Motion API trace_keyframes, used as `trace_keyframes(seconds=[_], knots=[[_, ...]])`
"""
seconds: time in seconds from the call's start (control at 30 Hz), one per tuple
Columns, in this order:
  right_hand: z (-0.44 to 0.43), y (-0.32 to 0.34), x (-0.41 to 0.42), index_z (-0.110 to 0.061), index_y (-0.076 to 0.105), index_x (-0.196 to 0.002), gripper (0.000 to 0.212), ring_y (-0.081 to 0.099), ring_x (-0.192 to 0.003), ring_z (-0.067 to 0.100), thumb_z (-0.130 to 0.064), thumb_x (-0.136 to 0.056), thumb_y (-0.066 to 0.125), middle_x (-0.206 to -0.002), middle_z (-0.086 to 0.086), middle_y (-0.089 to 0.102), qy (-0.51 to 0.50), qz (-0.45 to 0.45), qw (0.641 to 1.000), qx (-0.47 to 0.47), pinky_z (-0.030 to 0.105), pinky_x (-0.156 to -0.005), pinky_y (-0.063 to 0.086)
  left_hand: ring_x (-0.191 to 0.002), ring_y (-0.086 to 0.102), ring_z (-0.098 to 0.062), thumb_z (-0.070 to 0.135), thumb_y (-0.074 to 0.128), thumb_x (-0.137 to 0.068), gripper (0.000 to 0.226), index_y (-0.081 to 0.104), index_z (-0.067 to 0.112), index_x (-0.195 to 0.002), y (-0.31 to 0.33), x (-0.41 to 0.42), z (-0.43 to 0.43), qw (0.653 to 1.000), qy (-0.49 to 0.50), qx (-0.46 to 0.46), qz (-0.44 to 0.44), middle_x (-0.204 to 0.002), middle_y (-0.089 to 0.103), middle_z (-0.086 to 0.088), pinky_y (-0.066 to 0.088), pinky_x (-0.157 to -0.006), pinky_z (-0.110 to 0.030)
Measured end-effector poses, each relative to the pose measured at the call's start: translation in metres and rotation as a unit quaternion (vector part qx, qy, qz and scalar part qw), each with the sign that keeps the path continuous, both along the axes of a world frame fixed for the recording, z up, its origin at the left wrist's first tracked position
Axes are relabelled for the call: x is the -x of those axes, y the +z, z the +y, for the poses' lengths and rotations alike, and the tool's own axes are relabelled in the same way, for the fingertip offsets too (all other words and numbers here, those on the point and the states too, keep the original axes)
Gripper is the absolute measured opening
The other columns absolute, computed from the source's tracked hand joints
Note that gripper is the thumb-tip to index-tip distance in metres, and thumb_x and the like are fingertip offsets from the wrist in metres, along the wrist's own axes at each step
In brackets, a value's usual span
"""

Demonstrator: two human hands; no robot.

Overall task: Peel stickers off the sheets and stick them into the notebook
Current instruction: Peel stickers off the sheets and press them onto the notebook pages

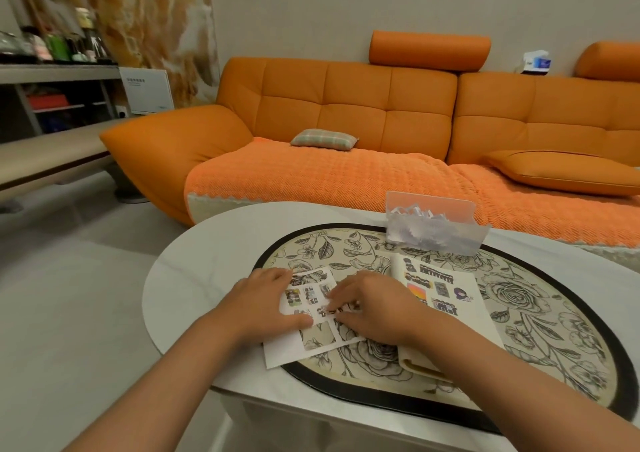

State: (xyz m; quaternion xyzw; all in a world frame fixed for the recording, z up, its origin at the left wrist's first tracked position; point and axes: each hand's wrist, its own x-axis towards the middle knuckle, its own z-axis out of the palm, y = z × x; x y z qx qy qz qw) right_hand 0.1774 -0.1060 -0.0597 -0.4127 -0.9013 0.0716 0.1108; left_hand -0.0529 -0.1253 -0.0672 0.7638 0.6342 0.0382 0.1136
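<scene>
Left hand [265, 301] and right hand [375, 308] rest on the sticker sheet [289, 346], beside notebook [465, 301].

- Beyond the right hand [374, 308], a clear plastic box [434, 233] blocks the far side.
- Just right of it, the open notebook [450, 299] lies flat.
- Left of the left hand [266, 302], open tabletop [187, 278].

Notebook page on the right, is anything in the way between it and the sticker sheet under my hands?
Nothing visible does. The white sticker sheet lies just left of the open cream notebook, only floral placemat between; the clear plastic box sits farther back, off that path.
</scene>
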Motion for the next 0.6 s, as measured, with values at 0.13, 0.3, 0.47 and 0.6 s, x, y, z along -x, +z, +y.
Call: trace_keyframes(seconds=[0.13, 0.3, 0.47, 0.6], knots=[[-0.003, 0.001, 0.005, -0.029, 0.056, -0.139, 0.054, 0.046, -0.129, 0.017, -0.055, -0.092, 0.058, -0.137, -0.004, 0.057, -0.081, -0.011, 0.995, 0.054, 0.038, -0.107, 0.042, -0.139, 0.032, -0.016, 0.076, 0.059, -0.077, 0.096, 0.026, 0.031, -0.155, 0.004, -0.002, 0.0, 0.999, 0.014, -0.047, 0.009, -0.152, 0.038, 0.007, 0.024, -0.115, -0.037], [-0.006, 0.005, 0.015, -0.028, 0.046, -0.145, 0.062, 0.062, -0.102, 0.011, -0.041, -0.09, 0.071, -0.116, -0.006, 0.064, -0.138, 0.136, 0.968, 0.161, 0.028, -0.089, 0.052, -0.13, 0.043, -0.011, 0.064, 0.073, -0.076, 0.084, 0.038, 0.035, -0.147, 0.013, -0.004, -0.006, 0.993, 0.027, -0.081, -0.086, -0.144, 0.046, 0.014, 0.033, -0.109, -0.034], [-0.004, 0.016, 0.015, -0.028, 0.055, -0.132, 0.049, 0.074, -0.077, 0.018, -0.014, -0.089, 0.074, -0.104, 0.005, 0.063, -0.177, 0.341, 0.89, 0.246, 0.036, -0.065, 0.063, -0.105, 0.058, -0.003, 0.054, 0.078, -0.077, 0.066, 0.045, 0.041, -0.133, 0.025, -0.004, -0.012, 0.972, 0.034, -0.084, -0.216, -0.122, 0.059, 0.018, 0.054, -0.089, -0.032], [-0.002, 0.03, 0.005, -0.03, 0.054, -0.134, 0.051, 0.07, -0.069, 0.011, -0.008, -0.09, 0.071, -0.107, 0.008, 0.064, -0.185, 0.385, 0.88, 0.206, 0.023, -0.055, 0.053, -0.106, 0.056, 0.0, 0.037, 0.07, -0.091, 0.034, 0.052, 0.035, -0.12, 0.035, -0.005, -0.018, 0.944, 0.057, -0.062, -0.32, -0.111, 0.059, 0.021, 0.049, -0.088, -0.026]])
